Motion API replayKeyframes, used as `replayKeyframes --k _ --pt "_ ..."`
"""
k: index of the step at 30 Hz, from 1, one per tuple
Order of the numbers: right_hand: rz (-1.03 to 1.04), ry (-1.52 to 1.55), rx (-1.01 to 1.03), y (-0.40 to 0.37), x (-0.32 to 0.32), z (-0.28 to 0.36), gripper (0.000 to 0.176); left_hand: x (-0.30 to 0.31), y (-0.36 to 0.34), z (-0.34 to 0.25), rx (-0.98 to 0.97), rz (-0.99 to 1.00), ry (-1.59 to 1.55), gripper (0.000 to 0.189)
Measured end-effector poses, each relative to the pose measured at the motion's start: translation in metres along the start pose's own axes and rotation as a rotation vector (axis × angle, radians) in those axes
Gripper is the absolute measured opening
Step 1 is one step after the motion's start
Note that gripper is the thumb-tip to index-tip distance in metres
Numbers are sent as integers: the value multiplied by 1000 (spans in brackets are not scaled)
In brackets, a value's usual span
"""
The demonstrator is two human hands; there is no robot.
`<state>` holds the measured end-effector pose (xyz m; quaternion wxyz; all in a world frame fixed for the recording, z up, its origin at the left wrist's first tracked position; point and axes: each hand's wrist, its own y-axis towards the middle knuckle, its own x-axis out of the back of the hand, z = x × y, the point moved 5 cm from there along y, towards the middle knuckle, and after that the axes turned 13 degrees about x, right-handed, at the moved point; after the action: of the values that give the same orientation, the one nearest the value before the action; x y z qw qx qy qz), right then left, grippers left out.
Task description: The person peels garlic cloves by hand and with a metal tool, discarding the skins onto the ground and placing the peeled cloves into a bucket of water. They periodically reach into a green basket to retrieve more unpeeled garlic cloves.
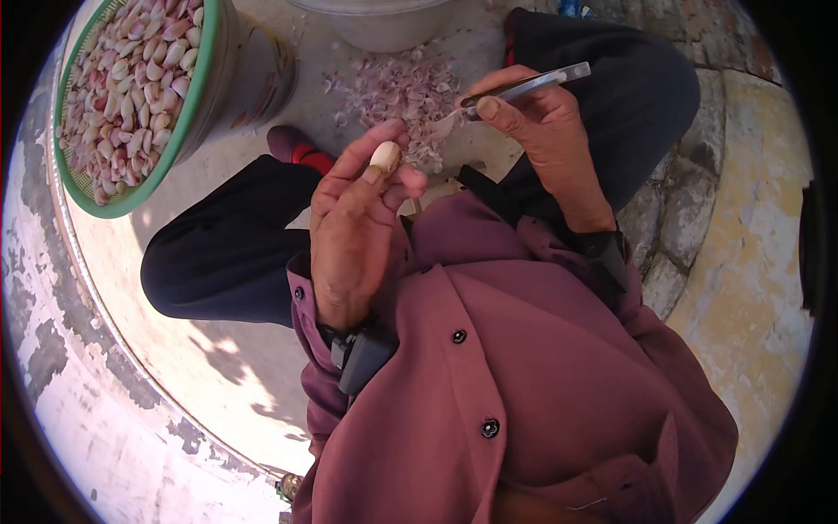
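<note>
A pale garlic clove [385, 157], mostly bare of skin, is pinched between the thumb and fingers of my left hand [353, 223]. My right hand [548, 131] grips a small knife [532, 85], which points across my fingers toward the upper right. A thin strip of garlic skin [443, 128] hangs by my right thumb, near the knife's left end. The two hands are apart, with a short gap between clove and knife. On the ground beyond them lies a loose heap of pinkish garlic skins [397, 92].
At the upper left, a green-rimmed basket [188, 109] full of garlic cloves [131, 92] rests on a bucket [262, 79]. A pale tub [375, 22] stands beyond the skins. My bent knees flank the work area. Stone paving [676, 205] lies to the right.
</note>
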<state>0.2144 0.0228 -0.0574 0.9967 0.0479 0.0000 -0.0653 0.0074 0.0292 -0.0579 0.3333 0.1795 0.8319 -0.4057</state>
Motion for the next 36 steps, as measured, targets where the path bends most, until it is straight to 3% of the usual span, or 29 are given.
replayKeyframes --k 2,3,5,9,11,14,21,23,26,36 --pt "192 -501 -1 -3 -1 -12 21 -4 0 -2 -13 115 -98 37" --pt "191 -499 -2 -4 -4 -10 21 -5 -1 -2 -11 113 -97 37" --pt "-8 156 -109 -6 -14 -7 21 -4 -3 -1 -50 51 -146 37" --pt "-35 271 -86 -7 -25 5 20 -5 0 3 -48 21 -152 37" --pt "34 348 23 -8 -35 10 20 -5 -2 5 -38 -8 -92 32" --pt "54 386 -31 -9 -40 11 23 -5 -2 5 -81 -41 -14 27" --pt "49 295 48 -9 -39 12 26 -6 -2 6 -117 -29 35 24" --pt "72 83 247 -7 -36 22 23 -6 -3 5 -130 -53 29 23" --pt "95 -21 348 -7 -34 27 20 -8 -3 6 -131 -77 19 24" --pt "135 -115 389 -12 -42 41 16 -5 1 12 -108 -156 -105 25"
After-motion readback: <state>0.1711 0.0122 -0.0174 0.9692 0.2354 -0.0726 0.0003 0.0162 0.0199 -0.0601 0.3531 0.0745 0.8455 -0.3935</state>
